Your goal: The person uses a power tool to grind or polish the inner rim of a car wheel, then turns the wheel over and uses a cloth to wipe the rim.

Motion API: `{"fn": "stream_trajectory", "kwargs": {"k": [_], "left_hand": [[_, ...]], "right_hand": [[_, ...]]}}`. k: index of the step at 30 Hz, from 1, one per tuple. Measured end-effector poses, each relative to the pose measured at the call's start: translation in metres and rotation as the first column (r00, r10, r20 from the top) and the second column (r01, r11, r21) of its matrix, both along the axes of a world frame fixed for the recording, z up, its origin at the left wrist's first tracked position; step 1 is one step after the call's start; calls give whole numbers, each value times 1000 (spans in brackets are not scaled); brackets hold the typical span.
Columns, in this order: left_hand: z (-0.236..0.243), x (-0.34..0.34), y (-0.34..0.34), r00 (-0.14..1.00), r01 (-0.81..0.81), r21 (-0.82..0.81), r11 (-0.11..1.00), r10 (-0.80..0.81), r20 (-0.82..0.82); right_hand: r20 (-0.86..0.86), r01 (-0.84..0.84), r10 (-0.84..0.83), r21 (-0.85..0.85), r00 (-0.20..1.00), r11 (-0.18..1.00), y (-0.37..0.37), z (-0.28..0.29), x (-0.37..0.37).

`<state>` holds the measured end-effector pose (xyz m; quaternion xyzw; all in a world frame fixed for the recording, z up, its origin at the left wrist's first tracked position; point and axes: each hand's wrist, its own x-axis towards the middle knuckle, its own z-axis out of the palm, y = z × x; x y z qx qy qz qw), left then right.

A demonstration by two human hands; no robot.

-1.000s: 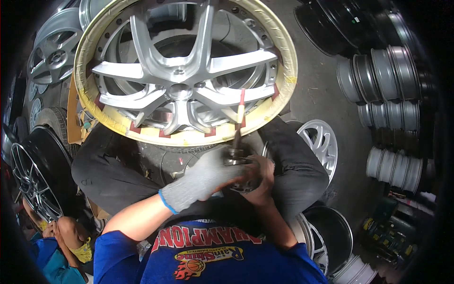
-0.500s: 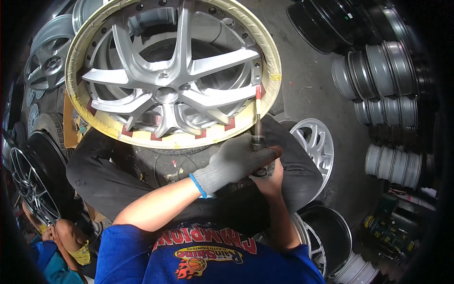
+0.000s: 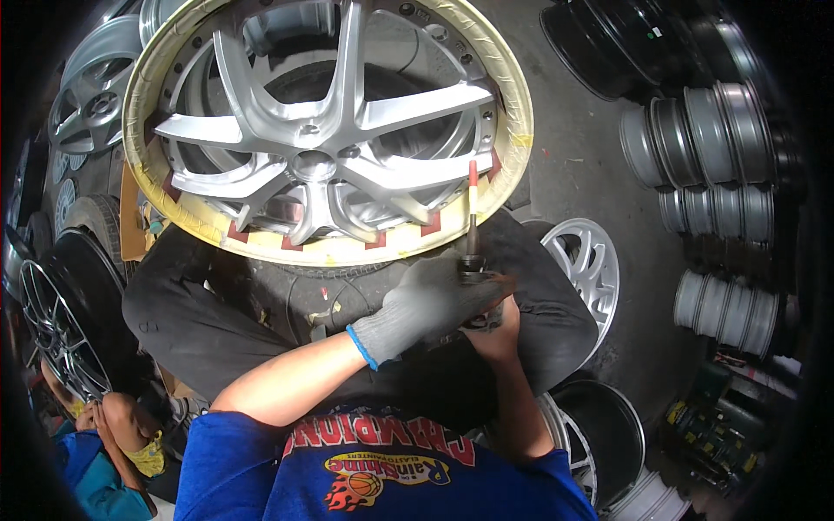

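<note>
A large silver alloy wheel (image 3: pixel 382 117), its rim (image 3: pixel 523 122) covered in creased yellow tape with dark red patches along the lower edge, lies tilted in front of my crossed legs. My gray-gloved left hand (image 3: pixel 430 300) is closed over a dark rotary power tool (image 3: pixel 471 260), whose long shaft ends in a red-and-white tip (image 3: pixel 473 178) at the wheel's lower right spoke; whether it touches cannot be told. My bare right hand (image 3: pixel 497 334) grips the tool's lower body, partly hidden by the glove.
A tire (image 3: pixel 97 221) and more wheels (image 3: pixel 61 321) are at left, beside a cardboard piece (image 3: pixel 135 239). At lower left another person (image 3: pixel 122 421) sits. Stacked rims (image 3: pixel 721 139), a white wheel (image 3: pixel 599 295) and dark equipment (image 3: pixel 712 434) are at right, on a gray floor (image 3: pixel 573 130).
Compared with a second ago, both my hands and the tool have moved right, putting the tip nearer the rim's right side. The last half second shows only a slight shift.
</note>
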<state>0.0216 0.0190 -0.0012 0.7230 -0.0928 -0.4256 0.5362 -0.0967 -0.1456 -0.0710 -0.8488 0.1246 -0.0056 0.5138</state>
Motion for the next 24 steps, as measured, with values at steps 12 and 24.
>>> {"fn": "stream_trajectory", "kwargs": {"k": [12,24], "left_hand": [[-7,-15,17,993,-38,58,998,44,-109],[-20,-28,41,976,-167,-78,983,153,-158]], "right_hand": [[-40,-43,42,-27,998,999,15,6,-6],[59,-174,198,-281,978,944,36,19,-4]]}}
